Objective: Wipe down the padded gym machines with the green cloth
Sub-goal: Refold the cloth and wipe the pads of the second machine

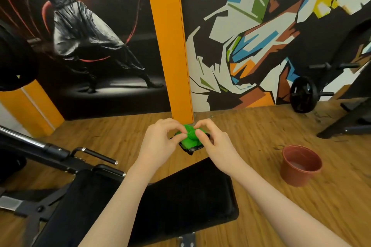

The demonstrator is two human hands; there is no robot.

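A person's 2 bare hands meet over the far end of a black padded bench (180, 196), working a bunched green cloth (190, 135) between them. The left hand (160, 142) pinches the cloth's left side with curled thumb and forefinger; the right hand (212, 142) pinches its right side the same way, so each grip is closed on the fabric. The cloth is nubby and crumpled into a rounded wad, with a dark black edge or backing showing beneath it; whether that edge belongs to the cloth cannot be told. The cloth is held in the air just beyond the bench's far end, above the wood-grain plank floor (261, 126).

The bench pad is a smooth, matte rectangle with rounded corners. Left of the bench, a black tubular steel frame (60, 156) carries chrome-tipped handles and a polished bar. Right of the bench, a round terracotta-coloured plastic pot (300, 166) with a rolled rim stands on the floor. Beyond the bench, a flat orange pillar (170, 46) divides 2 wall murals, 1 dark and figurative, 1 angular and multicoloured. Far right of the bench, a black disc weight plate (304, 94) sits on a bar near the wall.
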